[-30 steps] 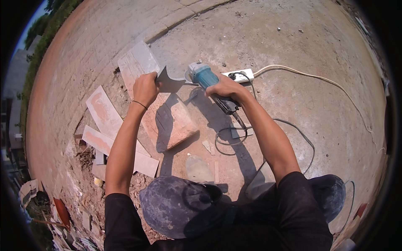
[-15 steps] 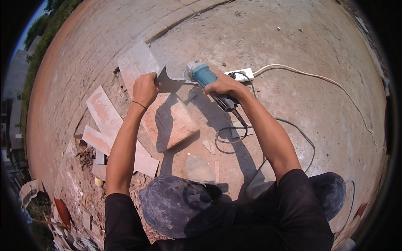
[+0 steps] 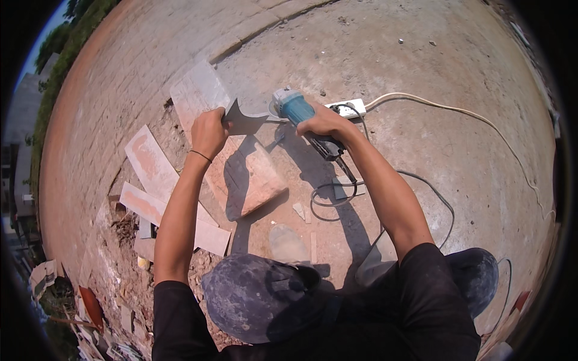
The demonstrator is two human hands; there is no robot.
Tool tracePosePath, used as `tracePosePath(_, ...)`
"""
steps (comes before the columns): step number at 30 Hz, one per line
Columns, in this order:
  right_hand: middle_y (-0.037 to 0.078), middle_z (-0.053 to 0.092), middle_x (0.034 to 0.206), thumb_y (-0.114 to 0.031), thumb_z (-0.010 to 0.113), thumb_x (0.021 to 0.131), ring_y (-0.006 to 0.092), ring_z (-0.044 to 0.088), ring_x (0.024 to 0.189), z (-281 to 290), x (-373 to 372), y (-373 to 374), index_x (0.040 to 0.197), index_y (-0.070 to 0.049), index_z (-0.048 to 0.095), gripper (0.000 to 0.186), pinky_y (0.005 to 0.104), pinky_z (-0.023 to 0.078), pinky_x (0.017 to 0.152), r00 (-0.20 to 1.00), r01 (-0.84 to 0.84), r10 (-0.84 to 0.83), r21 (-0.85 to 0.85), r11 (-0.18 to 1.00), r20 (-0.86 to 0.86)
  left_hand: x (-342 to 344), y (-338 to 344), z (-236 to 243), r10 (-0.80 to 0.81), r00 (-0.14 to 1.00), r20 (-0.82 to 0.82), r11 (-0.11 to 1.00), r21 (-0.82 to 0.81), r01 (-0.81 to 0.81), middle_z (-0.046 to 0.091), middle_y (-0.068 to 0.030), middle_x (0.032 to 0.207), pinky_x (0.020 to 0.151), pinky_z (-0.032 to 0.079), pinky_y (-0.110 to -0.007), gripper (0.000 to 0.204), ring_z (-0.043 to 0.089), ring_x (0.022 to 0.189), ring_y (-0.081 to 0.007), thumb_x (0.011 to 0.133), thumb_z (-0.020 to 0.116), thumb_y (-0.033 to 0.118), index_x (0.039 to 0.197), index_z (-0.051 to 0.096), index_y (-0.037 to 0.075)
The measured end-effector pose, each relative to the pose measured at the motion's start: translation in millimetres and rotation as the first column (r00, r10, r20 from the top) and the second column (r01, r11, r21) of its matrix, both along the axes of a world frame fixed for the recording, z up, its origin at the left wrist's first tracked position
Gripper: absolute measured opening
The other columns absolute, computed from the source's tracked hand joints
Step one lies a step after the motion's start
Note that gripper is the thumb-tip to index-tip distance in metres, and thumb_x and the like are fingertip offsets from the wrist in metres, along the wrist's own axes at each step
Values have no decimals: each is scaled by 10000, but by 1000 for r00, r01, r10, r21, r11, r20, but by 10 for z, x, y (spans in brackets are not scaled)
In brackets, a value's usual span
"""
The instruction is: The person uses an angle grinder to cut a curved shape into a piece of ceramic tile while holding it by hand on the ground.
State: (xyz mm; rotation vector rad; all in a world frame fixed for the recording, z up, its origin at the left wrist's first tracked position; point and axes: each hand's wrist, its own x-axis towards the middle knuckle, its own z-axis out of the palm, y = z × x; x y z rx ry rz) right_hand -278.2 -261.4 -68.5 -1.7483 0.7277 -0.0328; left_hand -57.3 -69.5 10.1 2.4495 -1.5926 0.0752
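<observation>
My left hand (image 3: 208,132) is closed on the left end of a grey tile piece (image 3: 244,123) with a curved, concave far edge. In my right hand (image 3: 325,122) is a blue angle grinder (image 3: 297,108), gripped round its body. Its disc meets or nearly meets the right tip of the tile, and pale dust drifts off toward the far left. Below the tile, a reddish stone block (image 3: 263,180) lies on the ground with the tile's shadow across it. The grinder's black cord (image 3: 344,170) hangs from its rear end.
Tile offcuts (image 3: 150,159) lie left of the block, and a pale slab (image 3: 201,84) beyond it. A white power strip (image 3: 349,108) with a cream cable (image 3: 457,108) sits past my right hand. Dark cord loops (image 3: 325,218) rest near my feet. Rubble (image 3: 126,283) covers the lower left.
The grinder has shifted very slightly to the right, and my left hand with the tile slightly toward me. Both grips are unchanged; the dust cloud has changed shape.
</observation>
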Motion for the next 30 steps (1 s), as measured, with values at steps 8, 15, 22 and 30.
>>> tracePosePath(8,180,661,1049,-241,815,575,276,639,931,291,-247,-35,1223,16,571,738,353,499,839,994,111,-109,88,990,-24,-453,1010,-652,-182,981,73,945,-261,195,684,-101,947,674,522,-394,364,665,817,-297,746,723,10,1105,692,66)
tracePosePath(15,153,649,975,-266,800,599,243,642,801,304,-371,-111,1210,8,559,712,350,512,718,988,153,-150,76,985,-50,-705,1079,-762,-383,908,170,916,-59,398,619,-77,977,771,493,-388,402,592,874,-258,749,634,70,1148,676,70)
tracePosePath(22,140,642,952,-297,775,601,221,635,768,298,-379,-125,1194,-8,574,689,327,507,678,984,177,-176,36,983,-26,-579,1099,-818,-481,860,170,877,87,473,578,-76,947,740,487,-386,386,579,864,-247,775,606,102,1153,659,46)
tracePosePath(30,111,664,902,-251,788,607,209,642,750,483,-472,-127,1116,-26,594,589,335,504,683,980,196,-199,136,971,16,-507,850,-638,-377,913,-153,777,485,402,627,-94,1023,775,518,-377,363,621,938,-283,759,707,147,1110,676,61)
